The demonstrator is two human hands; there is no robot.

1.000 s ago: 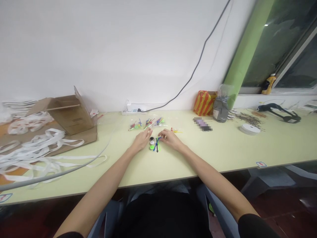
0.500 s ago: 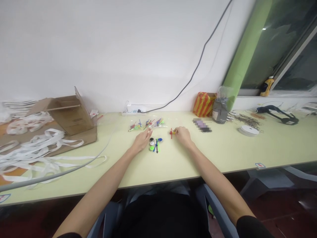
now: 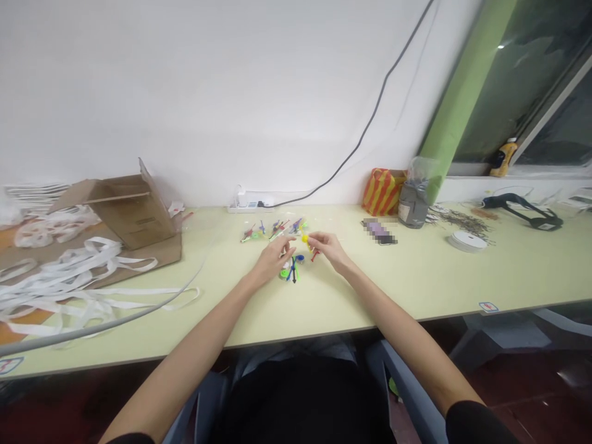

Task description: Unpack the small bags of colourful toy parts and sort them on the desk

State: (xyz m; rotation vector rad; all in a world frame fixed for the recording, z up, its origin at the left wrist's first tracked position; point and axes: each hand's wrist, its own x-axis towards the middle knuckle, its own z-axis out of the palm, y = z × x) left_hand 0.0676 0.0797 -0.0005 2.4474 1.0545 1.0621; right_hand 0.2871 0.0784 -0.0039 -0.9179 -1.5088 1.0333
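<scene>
Looking through the head camera from my remote desk, I see a long pale-yellow table [image 3: 333,302] against a white wall [image 3: 185,92]. A brown cardboard box [image 3: 134,213] sits at its far left beside a heap of white plastic straps [image 3: 69,296]. Along the back stand an orange-and-yellow striped bag [image 3: 382,192], a grey jar [image 3: 412,206] and a white power strip [image 3: 245,209], with a roll of white tape [image 3: 467,242] further right. Near the middle lie small clear packets of coloured plastic parts [image 3: 277,231]. Just below them is a cluster of green, blue and black plastic parts [image 3: 289,272]. My left hand [image 3: 272,259] hovers open above that cluster, fingers loosely spread. My right hand [image 3: 328,250] is narrowed to a pinch, holding a small red-and-yellow plastic piece [image 3: 305,238] just above the table.
</scene>
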